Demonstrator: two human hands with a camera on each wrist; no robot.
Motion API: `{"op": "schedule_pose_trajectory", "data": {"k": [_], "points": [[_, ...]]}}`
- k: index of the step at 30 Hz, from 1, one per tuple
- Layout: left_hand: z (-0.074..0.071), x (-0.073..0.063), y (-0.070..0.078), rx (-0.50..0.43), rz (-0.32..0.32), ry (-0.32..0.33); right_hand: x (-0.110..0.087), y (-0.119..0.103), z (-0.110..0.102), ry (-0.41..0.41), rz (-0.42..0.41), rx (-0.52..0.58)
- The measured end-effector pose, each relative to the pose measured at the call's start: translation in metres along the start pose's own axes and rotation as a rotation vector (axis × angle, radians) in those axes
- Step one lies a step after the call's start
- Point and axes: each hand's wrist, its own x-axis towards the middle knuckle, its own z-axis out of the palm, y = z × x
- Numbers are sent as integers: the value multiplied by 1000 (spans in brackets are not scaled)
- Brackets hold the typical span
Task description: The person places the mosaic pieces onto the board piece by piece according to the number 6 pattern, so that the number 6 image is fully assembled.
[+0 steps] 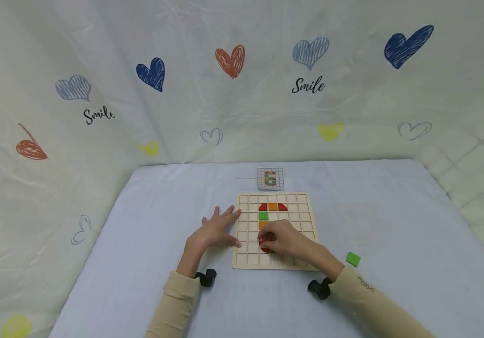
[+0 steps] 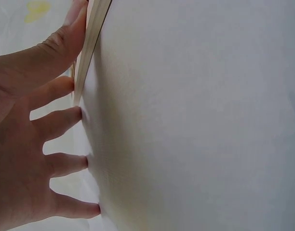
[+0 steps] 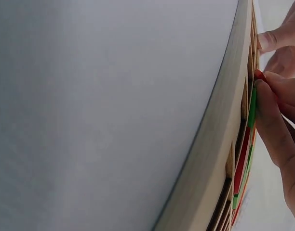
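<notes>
A square wooden grid board (image 1: pixel 248 259) lies on the table, with red, orange and green pieces set in its cells. Above it, my right hand (image 1: pixel 287 238) pinches a red piece (image 3: pixel 260 74) between thumb and fingertip, low on the left of the colored shape. That hand covers part of the pieces in the head view. Fingers spread, my left hand (image 1: pixel 214 231) rests at the board's left side; its thumb and index finger touch the edge. In the left wrist view, the other fingertips of the left hand (image 2: pixel 22 139) rest on the tabletop.
A small card (image 1: pixel 270 179) with a grid and a colored figure 6 lies just behind the board. One loose green tile (image 1: pixel 353 259) sits right of the board, near my right forearm. White cloth (image 1: pixel 174 202) covers the table, and a patterned curtain hangs behind.
</notes>
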Motion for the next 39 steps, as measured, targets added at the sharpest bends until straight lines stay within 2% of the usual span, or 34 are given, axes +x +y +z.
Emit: {"op": "schedule_pose_trajectory", "data": {"k": [10, 27, 34, 39], "points": [[-2, -1, 3, 4, 12, -8, -3, -3, 0, 2, -41, -71], [-2, 0, 3, 0, -4, -10, -7, -6, 1, 25, -84, -100], [-1, 0, 5, 1, -14, 2, -17, 0, -5, 61, -68, -89], [0, -1, 4, 1, -8, 7, -29, 7, -10, 104, -95, -85]]}}
